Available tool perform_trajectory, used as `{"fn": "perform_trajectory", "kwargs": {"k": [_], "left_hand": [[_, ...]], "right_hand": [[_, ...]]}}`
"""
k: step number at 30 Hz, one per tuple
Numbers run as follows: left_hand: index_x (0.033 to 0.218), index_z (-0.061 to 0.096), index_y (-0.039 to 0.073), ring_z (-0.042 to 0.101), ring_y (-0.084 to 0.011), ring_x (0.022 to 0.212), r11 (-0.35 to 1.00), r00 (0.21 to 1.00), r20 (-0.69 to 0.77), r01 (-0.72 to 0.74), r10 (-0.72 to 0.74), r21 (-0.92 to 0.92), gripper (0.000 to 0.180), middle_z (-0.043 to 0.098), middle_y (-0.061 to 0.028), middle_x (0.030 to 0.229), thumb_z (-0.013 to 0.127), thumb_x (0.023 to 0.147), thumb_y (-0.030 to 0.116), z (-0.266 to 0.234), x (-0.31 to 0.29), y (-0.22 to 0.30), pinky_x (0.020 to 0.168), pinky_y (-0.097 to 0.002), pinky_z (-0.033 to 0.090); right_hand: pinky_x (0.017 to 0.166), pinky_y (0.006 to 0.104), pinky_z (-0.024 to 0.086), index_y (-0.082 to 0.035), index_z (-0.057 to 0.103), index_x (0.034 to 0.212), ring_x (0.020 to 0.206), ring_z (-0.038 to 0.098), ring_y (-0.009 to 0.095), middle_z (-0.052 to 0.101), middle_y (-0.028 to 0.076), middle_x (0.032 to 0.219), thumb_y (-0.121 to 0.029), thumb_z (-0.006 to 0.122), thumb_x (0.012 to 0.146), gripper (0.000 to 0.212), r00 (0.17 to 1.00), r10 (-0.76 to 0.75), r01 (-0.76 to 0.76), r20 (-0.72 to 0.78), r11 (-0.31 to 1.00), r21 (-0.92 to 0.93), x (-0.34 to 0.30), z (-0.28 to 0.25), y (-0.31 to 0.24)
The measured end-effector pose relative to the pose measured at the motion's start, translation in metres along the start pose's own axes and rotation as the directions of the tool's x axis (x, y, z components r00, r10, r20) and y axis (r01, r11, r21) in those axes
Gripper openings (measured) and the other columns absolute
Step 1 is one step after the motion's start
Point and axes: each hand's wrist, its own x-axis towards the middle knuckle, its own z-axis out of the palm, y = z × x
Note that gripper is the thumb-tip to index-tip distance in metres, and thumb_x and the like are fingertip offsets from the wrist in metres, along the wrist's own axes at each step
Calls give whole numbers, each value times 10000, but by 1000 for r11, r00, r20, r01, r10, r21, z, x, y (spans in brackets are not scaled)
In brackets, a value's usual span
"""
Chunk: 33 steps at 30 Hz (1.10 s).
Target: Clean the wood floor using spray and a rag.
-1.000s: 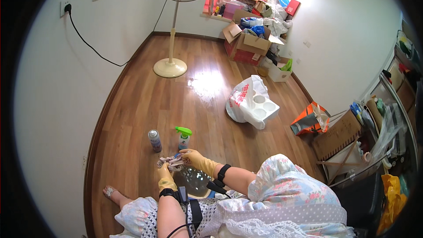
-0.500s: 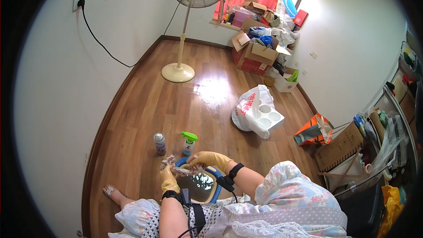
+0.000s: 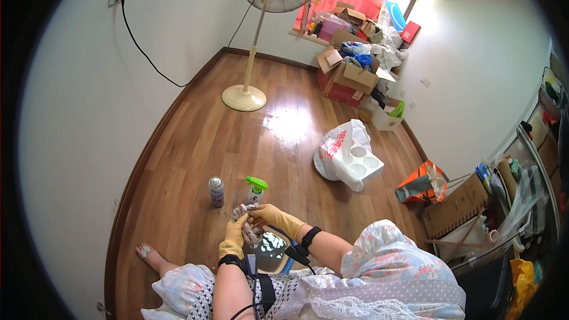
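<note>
Both of my hands wear yellow rubber gloves and grip one crumpled, pale patterned cloth. My left hand is closed on its left side, while my right hand pinches its upper right part. Below the cloth lies a shiny, mirror-like panel with a blue frame, partly hidden by my hands and right forearm. Just beyond my hands stands a spray bottle with a green trigger head. To its left is an upright grey aerosol can.
A standing fan is plugged in at the left wall. A white plastic bag with a white foam tray lies ahead on the wood floor. Cardboard boxes pile up at the back. An orange bag and a cluttered rack line the right.
My hands have come closer together, and the cloth between them is now bunched up rather than stretched across the panel. The view has shifted slightly.
</note>
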Motion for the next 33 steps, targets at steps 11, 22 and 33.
{"fn": "perform_trajectory", "kwargs": {"k": [11,22,33], "left_hand": [[1118,518,50,563,-125,743,997,986,166,-44,32,71,316,594,-36,919,586,812,91,14,-9,11,634,-250,467],[1050,542,25,572,-169,813,998,975,223,17,-1,-69,235,589,-61,891,528,857,157,7,3,3,723,-289,457],[1107,486,7,563,-170,870,966,965,-77,-246,252,86,253,562,-96,992,488,871,99,-11,14,-4,751,-283,474]], "right_hand": [[727,354,501,-67,522,1051,821,608,197,612,87,931,-166,459,874,212,934,-298,352,-198,863,362,28,-8,-6],[647,313,472,-55,535,1027,780,572,165,585,64,915,-438,524,834,429,984,-1,9,-181,999,47,19,2,-30],[582,276,457,-14,626,891,653,559,136,599,58,780,-334,618,790,336,972,-201,148,-119,923,-355,17,18,-19]]}}
